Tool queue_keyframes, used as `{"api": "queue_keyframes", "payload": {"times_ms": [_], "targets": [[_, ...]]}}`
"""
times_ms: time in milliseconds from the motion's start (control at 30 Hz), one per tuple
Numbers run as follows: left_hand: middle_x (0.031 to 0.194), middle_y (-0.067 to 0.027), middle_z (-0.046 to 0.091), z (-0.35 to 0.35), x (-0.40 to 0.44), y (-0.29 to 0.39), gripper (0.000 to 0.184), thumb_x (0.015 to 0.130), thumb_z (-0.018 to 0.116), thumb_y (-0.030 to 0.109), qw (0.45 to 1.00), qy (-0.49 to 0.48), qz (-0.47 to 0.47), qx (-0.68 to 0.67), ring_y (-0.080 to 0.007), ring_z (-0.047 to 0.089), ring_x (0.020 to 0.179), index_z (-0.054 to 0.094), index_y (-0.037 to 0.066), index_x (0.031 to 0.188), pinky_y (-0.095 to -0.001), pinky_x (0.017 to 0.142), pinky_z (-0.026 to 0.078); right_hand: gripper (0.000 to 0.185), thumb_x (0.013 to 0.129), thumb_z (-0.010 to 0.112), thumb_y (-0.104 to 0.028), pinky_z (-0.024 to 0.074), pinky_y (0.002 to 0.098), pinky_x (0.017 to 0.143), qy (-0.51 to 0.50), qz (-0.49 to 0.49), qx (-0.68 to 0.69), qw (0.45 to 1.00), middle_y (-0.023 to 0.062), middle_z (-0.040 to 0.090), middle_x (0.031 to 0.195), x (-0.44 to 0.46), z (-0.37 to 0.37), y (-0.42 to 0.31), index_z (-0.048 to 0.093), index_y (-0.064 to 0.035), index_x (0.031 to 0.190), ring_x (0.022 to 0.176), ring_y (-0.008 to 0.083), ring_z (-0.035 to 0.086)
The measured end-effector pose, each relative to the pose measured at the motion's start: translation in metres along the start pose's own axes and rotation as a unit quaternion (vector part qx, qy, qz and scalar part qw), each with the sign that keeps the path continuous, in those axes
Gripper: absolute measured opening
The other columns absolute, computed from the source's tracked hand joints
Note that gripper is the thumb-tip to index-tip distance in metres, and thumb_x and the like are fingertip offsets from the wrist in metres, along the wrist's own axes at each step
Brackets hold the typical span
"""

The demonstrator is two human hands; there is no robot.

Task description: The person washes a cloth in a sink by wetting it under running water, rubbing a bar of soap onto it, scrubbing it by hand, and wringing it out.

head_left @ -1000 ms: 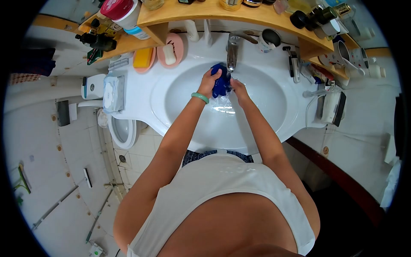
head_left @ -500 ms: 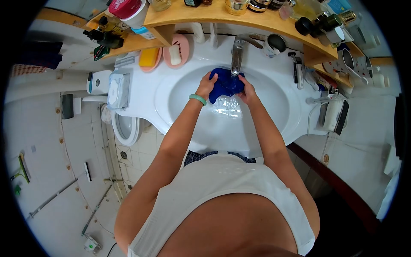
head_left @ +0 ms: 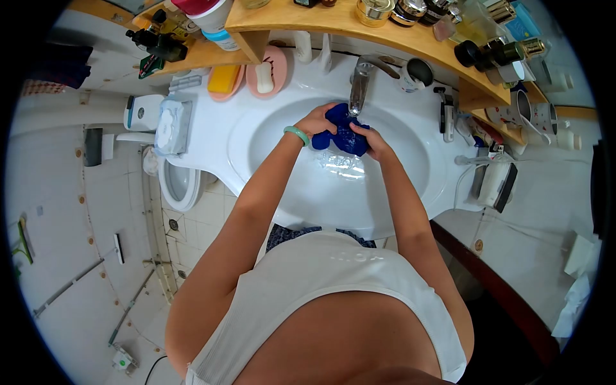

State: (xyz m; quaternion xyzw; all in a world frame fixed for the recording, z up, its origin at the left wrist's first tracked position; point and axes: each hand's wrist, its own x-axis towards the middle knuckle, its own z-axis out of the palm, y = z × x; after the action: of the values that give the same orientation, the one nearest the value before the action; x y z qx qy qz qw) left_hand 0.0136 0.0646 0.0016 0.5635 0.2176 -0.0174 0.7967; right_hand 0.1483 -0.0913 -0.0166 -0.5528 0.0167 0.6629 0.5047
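Observation:
A wet blue cloth (head_left: 350,140) is bunched between my hands over the white sink basin (head_left: 308,186). The chrome faucet (head_left: 359,86) runs water onto it from just above. My left hand (head_left: 316,122), below a green bangle (head_left: 296,134), grips the cloth's left part. On the right side my right hand (head_left: 374,141) holds the cloth with the thumb on top. The fingers under the cloth are hidden.
Left of the faucet lie a white soap (head_left: 264,77) and a yellow soap (head_left: 224,79) on pink dishes. A wooden shelf (head_left: 308,20) with bottles and jars overhangs the back. A cup (head_left: 416,74) and razors (head_left: 447,115) stand right of the faucet.
The cloth was compact, then spread out under the faucet, and is now bunched again. My left hand has moved over its left part, and my right hand has shifted slightly right and down.

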Motion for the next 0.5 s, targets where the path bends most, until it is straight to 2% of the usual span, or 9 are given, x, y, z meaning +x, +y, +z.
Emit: {"api": "queue_keyframes", "payload": {"times_ms": [133, 200, 267, 300, 333, 367, 433, 467, 500], "targets": [[0.099, -0.0104, 0.060, -0.009, 0.009, -0.016, 0.057, 0.061, 0.062, -0.004, 0.998, 0.052, 0.012, -0.035, -0.0171, 0.058, 0.086, 0.051, -0.005, 0.116, -0.0269, 0.078, 0.048, 0.046, 0.078, 0.068, -0.024, 0.0469, 0.0317, 0.087, 0.003, -0.033, 0.098, 0.995, 0.0126, 0.060, 0.106, 0.003, 0.000, -0.001, 0.053, 0.0022, 0.112, 0.095, 0.0205, 0.060], [0.088, -0.0115, 0.063, -0.020, 0.012, -0.023, 0.041, 0.062, 0.067, 0.005, 0.976, 0.105, -0.154, 0.111, -0.0181, 0.060, 0.076, 0.058, -0.010, 0.100, -0.0261, 0.070, 0.049, 0.043, 0.079, 0.066, -0.020, 0.0474, 0.0323, 0.086, 0.002, -0.054, 0.127, 0.990, 0.0126, 0.061, 0.105, 0.006, -0.004, -0.003, 0.052, 0.0025, 0.113, 0.095, 0.0210, 0.060], [0.084, -0.0118, 0.063, -0.017, 0.004, -0.032, 0.037, 0.063, 0.069, 0.010, 0.972, 0.137, -0.161, 0.102, -0.0185, 0.060, 0.071, 0.060, -0.009, 0.093, -0.0255, 0.066, 0.049, 0.039, 0.078, 0.065, -0.008, 0.0489, 0.0327, 0.084, 0.014, -0.084, 0.174, 0.981, 0.0107, 0.062, 0.100, 0.008, -0.005, -0.003, 0.051, 0.0016, 0.113, 0.090, 0.0211, 0.061], [0.080, -0.0122, 0.064, -0.013, -0.002, -0.034, 0.033, 0.063, 0.071, 0.014, 0.967, 0.168, -0.168, 0.095, -0.0190, 0.060, 0.066, 0.061, -0.009, 0.085, -0.0250, 0.063, 0.049, 0.039, 0.078, 0.065, -0.008, 0.0489, 0.0327, 0.084, 0.014, -0.084, 0.172, 0.981, 0.0107, 0.062, 0.100, 0.006, 0.000, -0.002, 0.051, 0.0016, 0.113, 0.090, 0.0211, 0.061], [0.080, -0.0122, 0.064, -0.006, -0.007, -0.035, 0.033, 0.063, 0.071, 0.014, 0.967, 0.168, -0.167, 0.093, -0.0190, 0.060, 0.066, 0.061, -0.009, 0.085, -0.0250, 0.063, 0.049, 0.039, 0.077, 0.066, -0.005, 0.0488, 0.0326, 0.085, 0.058, -0.148, 0.157, 0.975, 0.0095, 0.062, 0.096, 0.005, 0.008, 0.001, 0.052, -0.0006, 0.113, 0.088, 0.0208, 0.061], [0.088, -0.0123, 0.063, 0.003, -0.011, -0.035, 0.037, 0.068, 0.068, 0.022, 0.967, 0.166, -0.170, -0.094, -0.0207, 0.060, 0.076, 0.060, -0.005, 0.092, -0.0301, 0.071, 0.047, 0.040, 0.075, 0.066, -0.003, 0.0487, 0.0326, 0.085, 0.102, -0.212, 0.141, 0.962, 0.0083, 0.063, 0.092, 0.003, 0.017, 0.004, 0.053, -0.0028, 0.113, 0.087, 0.0205, 0.061], [0.104, -0.0126, 0.061, 0.019, -0.012, -0.036, 0.045, 0.079, 0.061, 0.038, 0.865, 0.143, -0.161, -0.453, -0.0242, 0.058, 0.095, 0.057, 0.003, 0.106, -0.0404, 0.087, 0.043, 0.042, 0.071, 0.071, -0.004, 0.0476, 0.0293, 0.083, 0.074, -0.226, 0.126, 0.963, 0.0068, 0.061, 0.096, -0.003, 0.027, 0.007, 0.056, -0.0067, 0.111, 0.090, 0.0186, 0.059], [0.115, -0.0106, 0.056, 0.022, -0.007, -0.048, 0.054, 0.085, 0.048, 0.053, 0.857, 0.123, -0.122, -0.485, -0.0263, 0.052, 0.108, 0.051, 0.008, 0.115, -0.0455, 0.096, 0.035, 0.040, 0.070, 0.072, -0.006, 0.0465, 0.0284, 0.083, 0.075, -0.216, 0.054, 0.972, 0.0060, 0.059, 0.100, 0.000, 0.029, 0.012, 0.058, -0.0078, 0.108, 0.094, 0.0178, 0.057], [0.115, -0.0107, 0.054, 0.036, -0.010, -0.036, 0.056, 0.086, 0.044, 0.056, 0.826, 0.108, -0.129, -0.538, -0.0274, 0.051, 0.108, 0.051, 0.008, 0.115, -0.0488, 0.096, 0.035, 0.039, 0.069, 0.074, -0.009, 0.0454, 0.0276, 0.082, 0.074, -0.206, -0.019, 0.976, 0.0051, 0.058, 0.105, 0.001, 0.032, 0.016, 0.060, -0.0088, 0.105, 0.097, 0.0170, 0.055]]}}
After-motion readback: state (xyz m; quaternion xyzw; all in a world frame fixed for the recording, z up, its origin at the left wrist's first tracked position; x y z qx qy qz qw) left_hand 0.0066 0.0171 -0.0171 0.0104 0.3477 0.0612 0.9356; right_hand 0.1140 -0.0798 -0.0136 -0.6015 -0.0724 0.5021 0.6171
